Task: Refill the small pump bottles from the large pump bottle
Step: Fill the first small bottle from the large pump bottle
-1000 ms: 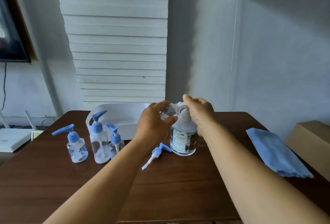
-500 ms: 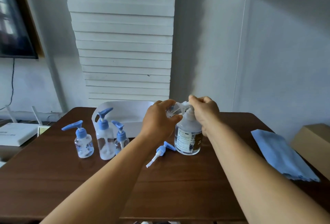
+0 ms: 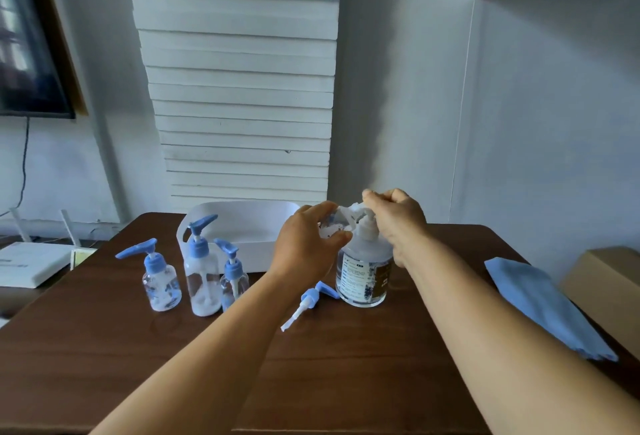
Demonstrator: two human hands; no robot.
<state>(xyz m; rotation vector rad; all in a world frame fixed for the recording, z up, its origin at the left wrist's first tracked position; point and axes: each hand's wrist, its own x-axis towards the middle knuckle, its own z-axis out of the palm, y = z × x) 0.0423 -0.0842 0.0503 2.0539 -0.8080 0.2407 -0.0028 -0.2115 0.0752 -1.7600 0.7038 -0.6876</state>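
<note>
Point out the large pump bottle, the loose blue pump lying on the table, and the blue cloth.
large pump bottle (image 3: pixel 363 273), head view, on its label.
loose blue pump (image 3: pixel 311 297), head view, on its collar.
blue cloth (image 3: pixel 540 303), head view, on its middle.

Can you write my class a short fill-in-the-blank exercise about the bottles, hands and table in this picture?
1. The caps on the small pump bottles are coloured ____.
2. A loose pump head lies on the ____, beside the large pump bottle.
3. The number of small bottles standing with pumps on is ____.
4. The right hand rests on the large bottle's ____, with the left hand beside it.

Missing words: blue; table; three; pump
</note>
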